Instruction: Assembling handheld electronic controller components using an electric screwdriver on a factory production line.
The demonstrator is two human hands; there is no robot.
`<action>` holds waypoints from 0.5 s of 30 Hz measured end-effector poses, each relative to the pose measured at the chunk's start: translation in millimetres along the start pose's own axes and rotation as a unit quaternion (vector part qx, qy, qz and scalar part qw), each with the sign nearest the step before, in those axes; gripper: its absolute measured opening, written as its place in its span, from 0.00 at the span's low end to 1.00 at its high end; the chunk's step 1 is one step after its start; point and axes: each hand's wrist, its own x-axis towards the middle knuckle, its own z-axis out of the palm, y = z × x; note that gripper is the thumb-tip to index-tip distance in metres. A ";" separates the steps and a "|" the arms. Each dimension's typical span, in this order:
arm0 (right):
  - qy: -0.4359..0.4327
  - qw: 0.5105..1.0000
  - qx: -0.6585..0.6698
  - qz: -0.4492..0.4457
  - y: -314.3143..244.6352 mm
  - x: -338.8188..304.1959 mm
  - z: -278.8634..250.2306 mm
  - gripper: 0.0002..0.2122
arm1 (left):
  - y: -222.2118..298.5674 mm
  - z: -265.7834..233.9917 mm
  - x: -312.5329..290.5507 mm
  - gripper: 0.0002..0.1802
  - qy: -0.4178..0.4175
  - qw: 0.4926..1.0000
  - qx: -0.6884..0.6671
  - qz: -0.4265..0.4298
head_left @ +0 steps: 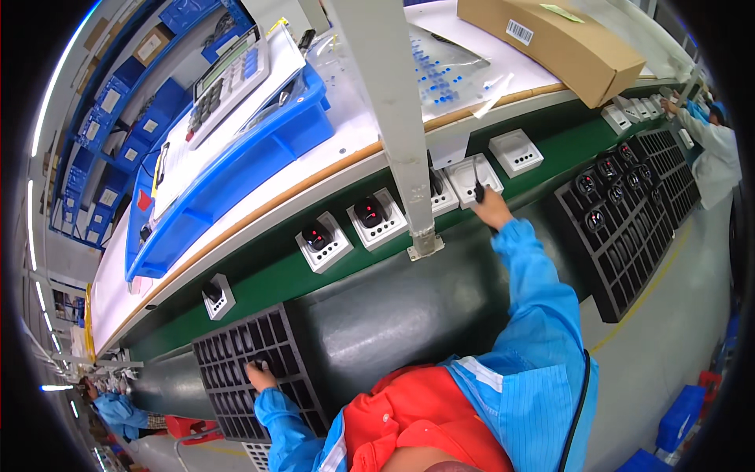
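My left hand reaches over a black compartment tray at the lower left. Its fingers are closed round a small black device at one of the cells. My right arm stretches forward to a white box-shaped fixture by the post. There my right hand pinches a black handle-like piece with a thin stem pointing up; its exact kind is unclear. To the left, two white fixtures hold round black devices with red lit displays. Another white fixture stands to the right.
A grey post rises between the fixtures. Behind are a blue bin with a calculator and a cardboard box. Another black tray with lit devices lies at the right. Other people work at both ends.
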 end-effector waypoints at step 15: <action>-0.224 0.947 0.103 -0.205 -137.7 -281.2 76.5 0.21 | 213.9 -36.1 -162.4 0.22 -0.572 0.463 -0.677 -0.019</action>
